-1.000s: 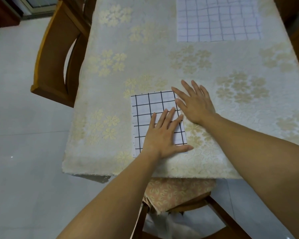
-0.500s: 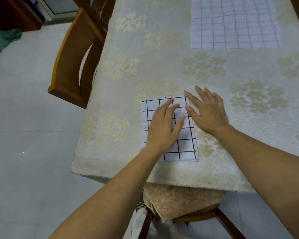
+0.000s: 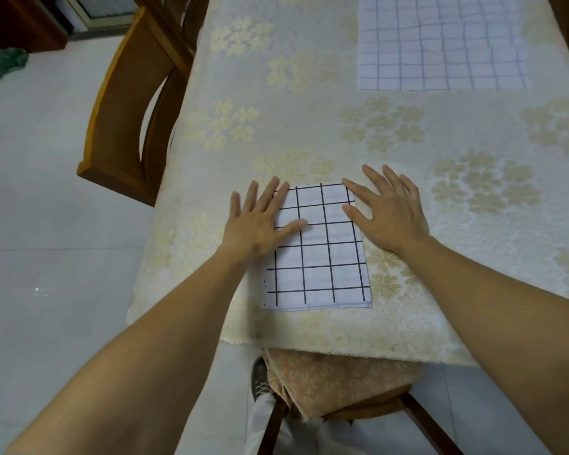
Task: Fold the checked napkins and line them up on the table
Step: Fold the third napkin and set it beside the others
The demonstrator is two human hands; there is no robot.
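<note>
L hand (image 3: 260, 221) slid to napkin (image 3: 322, 261) left edge; R hand (image 3: 388, 211) flat opposite.

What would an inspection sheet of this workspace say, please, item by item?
Surface: table covered by a cream flowered cloth.
Job's things: folded black-checked napkin near the front edge; blue-checked napkin spread flat farther back.
Clutter: nothing seen.
Grips: left hand and right hand lie flat, fingers straight, on the folded napkin's left and right edges.
Cables: nothing seen.
Surroundings: wooden chair at left; cushioned chair in front; green cloth on the tiled floor.
</note>
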